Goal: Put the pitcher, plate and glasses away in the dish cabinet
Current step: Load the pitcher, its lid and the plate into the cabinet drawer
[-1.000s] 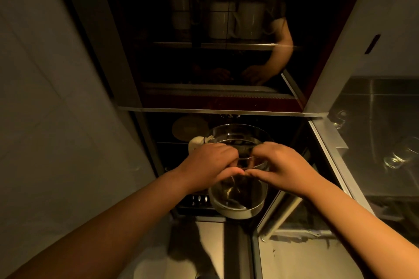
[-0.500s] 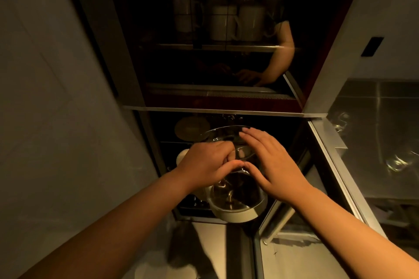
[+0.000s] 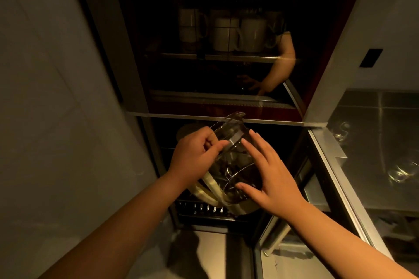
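A clear glass pitcher (image 3: 231, 156) with a pale base and handle tilts with its spout up and away, in front of the open lower compartment of the dish cabinet (image 3: 226, 120). My left hand (image 3: 195, 154) is shut on its upper rim. Flat against the pitcher's right side lies my right hand (image 3: 269, 172), its fingers spread. On the steel counter at the right lie glasses (image 3: 401, 172) and another glass (image 3: 342, 129). I cannot make out a plate with certainty.
White mugs (image 3: 233, 29) stand on an upper shelf behind dark glass that mirrors my arm. A wire rack (image 3: 204, 207) sits in the lower compartment. The cabinet door (image 3: 292, 190) hangs open at the right. A grey wall (image 3: 56, 120) closes the left side.
The pitcher has tipped from upright to slanted, its spout rising toward the cabinet. My right hand slid from the rim down onto the pitcher's side and opened flat.
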Demonstrator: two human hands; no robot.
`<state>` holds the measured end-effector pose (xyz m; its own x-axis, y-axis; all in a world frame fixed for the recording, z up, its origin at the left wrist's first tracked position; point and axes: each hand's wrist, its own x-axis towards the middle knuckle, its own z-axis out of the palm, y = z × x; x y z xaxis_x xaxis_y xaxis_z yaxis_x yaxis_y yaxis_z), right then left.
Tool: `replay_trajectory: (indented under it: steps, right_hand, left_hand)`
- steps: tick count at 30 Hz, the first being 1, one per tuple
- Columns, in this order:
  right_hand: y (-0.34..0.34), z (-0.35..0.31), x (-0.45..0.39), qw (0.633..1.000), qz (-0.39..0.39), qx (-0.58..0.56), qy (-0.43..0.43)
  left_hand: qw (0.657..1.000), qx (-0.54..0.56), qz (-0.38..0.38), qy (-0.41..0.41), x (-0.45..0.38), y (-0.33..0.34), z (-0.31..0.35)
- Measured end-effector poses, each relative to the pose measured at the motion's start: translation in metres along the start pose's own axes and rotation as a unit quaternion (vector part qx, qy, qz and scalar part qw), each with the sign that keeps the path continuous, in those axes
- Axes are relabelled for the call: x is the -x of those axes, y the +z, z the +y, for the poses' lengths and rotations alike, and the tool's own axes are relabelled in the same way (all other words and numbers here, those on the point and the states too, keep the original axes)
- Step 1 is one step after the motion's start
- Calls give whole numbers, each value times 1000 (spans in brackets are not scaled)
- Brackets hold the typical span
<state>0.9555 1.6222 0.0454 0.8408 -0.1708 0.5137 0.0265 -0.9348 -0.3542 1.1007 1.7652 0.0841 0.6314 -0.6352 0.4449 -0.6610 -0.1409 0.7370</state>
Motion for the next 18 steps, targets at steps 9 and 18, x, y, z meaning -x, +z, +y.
replay_trajectory:
  steps: [9, 18]
  right_hand:
    - [8, -6, 6, 977, 157, -138, 49]
    - [4, -10, 7, 967, 208, -143, -41]
  left_hand:
    - [990, 111, 54, -70, 1, -18, 1]
    - [985, 134, 73, -77, 3, -19, 10]
